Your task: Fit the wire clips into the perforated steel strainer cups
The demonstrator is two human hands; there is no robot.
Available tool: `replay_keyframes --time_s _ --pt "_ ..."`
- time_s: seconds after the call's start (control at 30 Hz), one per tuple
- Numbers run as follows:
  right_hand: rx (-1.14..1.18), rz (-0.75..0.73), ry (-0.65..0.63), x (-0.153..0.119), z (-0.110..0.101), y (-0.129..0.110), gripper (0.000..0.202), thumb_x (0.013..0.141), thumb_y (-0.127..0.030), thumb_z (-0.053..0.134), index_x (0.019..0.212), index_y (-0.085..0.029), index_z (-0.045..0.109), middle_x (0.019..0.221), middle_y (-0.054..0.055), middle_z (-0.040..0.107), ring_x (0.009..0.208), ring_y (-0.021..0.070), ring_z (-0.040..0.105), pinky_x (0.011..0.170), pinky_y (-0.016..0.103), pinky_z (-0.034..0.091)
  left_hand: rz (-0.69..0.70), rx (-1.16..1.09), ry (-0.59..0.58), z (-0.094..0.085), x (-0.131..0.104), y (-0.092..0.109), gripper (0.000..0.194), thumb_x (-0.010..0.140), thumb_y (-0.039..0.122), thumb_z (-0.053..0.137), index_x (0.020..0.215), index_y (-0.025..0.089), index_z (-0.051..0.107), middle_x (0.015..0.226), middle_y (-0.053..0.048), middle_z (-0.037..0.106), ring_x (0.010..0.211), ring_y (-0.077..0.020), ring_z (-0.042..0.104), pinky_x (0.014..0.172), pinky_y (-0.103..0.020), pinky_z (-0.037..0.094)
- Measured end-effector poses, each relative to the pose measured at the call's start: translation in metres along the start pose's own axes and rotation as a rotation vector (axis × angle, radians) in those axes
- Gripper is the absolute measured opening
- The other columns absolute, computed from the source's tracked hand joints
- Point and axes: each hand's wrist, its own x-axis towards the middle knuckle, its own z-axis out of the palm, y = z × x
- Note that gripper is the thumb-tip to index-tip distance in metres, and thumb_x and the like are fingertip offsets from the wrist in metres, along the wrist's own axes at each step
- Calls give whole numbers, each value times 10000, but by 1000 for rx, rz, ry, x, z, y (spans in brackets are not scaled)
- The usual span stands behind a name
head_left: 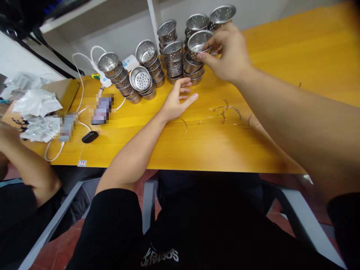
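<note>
My right hand pinches the rim of a perforated metal cup with thumb and fingers. This cup sits at the top of a front stack of like cups. My left hand hovers over the table with fingers apart, holding nothing, just in front of the stacks. Beside it stands another cup stack. Several thin curved wires lie loose on the yellow table, below and between my hands.
More cup stacks line the wall to the left. A blurred phone, white cables, a black oval case and crumpled plastic bags lie farther left. At the left edge is another person's arm. A grey chair arm stands below the table edge.
</note>
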Motion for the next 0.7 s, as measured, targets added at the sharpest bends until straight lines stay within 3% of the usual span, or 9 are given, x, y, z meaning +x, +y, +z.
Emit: replay_keyframes --time_s 0.13,0.2,0.27,0.33,0.4,0.47,0.57,0.7 --pt "-140 95 -27 -3 7 -14 234 1058 -306 1103 1182 -259 910 1351 106 746 1123 239 654 1157 456 577 0 5 -21 0 0 4 837 1170 718 794 1823 319 456 1828 -217 637 1565 -326 730 1306 -612 689" --pt "-192 102 -41 -7 8 -19 229 1078 -338 1067 1210 -297 884 1430 112 773 1153 264 693 1193 500 617 -1 10 -16 0 -1 8 817 1156 693 821 1793 306 485 1822 -212 642 1562 -333 737 1311 -625 689" --pt "-211 75 -59 -12 7 -21 262 1113 -396 1009 1312 -355 843 1498 90 794 1217 295 730 1228 553 650 -3 23 -16 0 -3 13 792 1156 668 820 1772 292 495 1830 -209 635 1561 -334 743 1318 -627 684" --pt "-179 27 -70 -17 4 -19 432 1100 -369 982 1480 -319 783 1569 105 795 1313 314 768 1248 588 674 -8 31 -22 -1 -6 18 779 1161 655 803 1766 281 484 1846 -212 618 1572 -333 737 1329 -615 673" --pt "-126 -15 -77 -23 -4 -15 661 1033 -290 1006 1609 -207 694 1623 173 779 1425 340 783 1254 600 683 -11 28 -28 -1 -7 20 783 1159 660 789 1765 280 468 1856 -216 605 1592 -336 721 1330 -603 662" --pt "-113 -39 -73 -31 -15 -11 761 1026 -247 995 1685 -191 619 1693 210 744 1509 361 771 1259 600 679 -13 21 -32 -2 -7 21 788 1155 670 784 1765 291 460 1862 -214 598 1612 -339 704 1329 -598 653" --pt "-208 -7 -37 -44 -38 -6 633 1084 -205 898 1660 -275 645 1704 191 734 1497 376 783 1235 605 677 -12 19 -35 -2 -6 18 784 1148 672 788 1760 301 468 1859 -211 602 1614 -340 695 1319 -588 650" --pt "-331 81 37 -60 -65 10 595 1024 -101 851 1586 -215 694 1669 223 736 1519 411 776 1243 633 667 13 26 -32 -2 -4 11 759 1142 631 794 1749 305 474 1841 -202 617 1564 -323 717 1283 -564 664"
